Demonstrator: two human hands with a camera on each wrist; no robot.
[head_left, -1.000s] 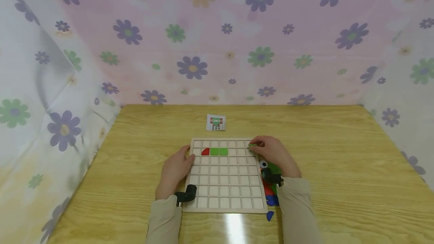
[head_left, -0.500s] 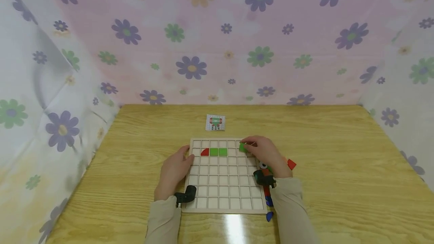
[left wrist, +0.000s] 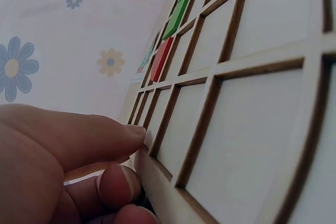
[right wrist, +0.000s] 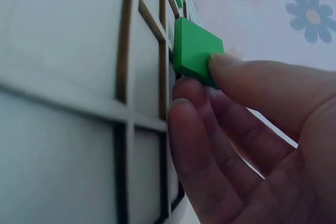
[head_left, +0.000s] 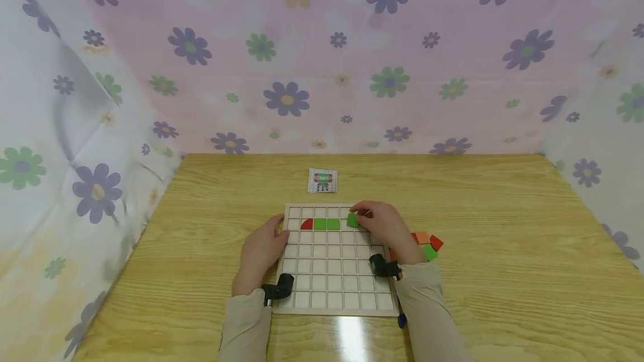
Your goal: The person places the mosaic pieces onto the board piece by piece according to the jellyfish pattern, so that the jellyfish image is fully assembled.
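Note:
A wooden grid board (head_left: 337, 313) lies on the table, with a red quarter-round tile (head_left: 307, 224) and two green square tiles (head_left: 327, 224) in a row in its second row of cells. My right hand (head_left: 384, 225) pinches another green square tile (right wrist: 199, 51) between thumb and fingers. That tile is tilted over the same row, right of the two green ones. At the board's left edge my left hand (head_left: 261, 249) grips the rim, its thumb (left wrist: 100, 137) at the frame and its other fingers curled below.
A small printed picture card (head_left: 322, 180) lies behind the board. Right of the board, partly under my right forearm, are loose tiles: an orange one (head_left: 422, 237), a red one (head_left: 436, 243), a green one (head_left: 429, 252) and a blue one (head_left: 401, 320). Flowered cloth surrounds the table.
My right hand has moved left from the board's right edge with the green tile, uncovering loose tiles beside the board. My left hand stays at the left rim.

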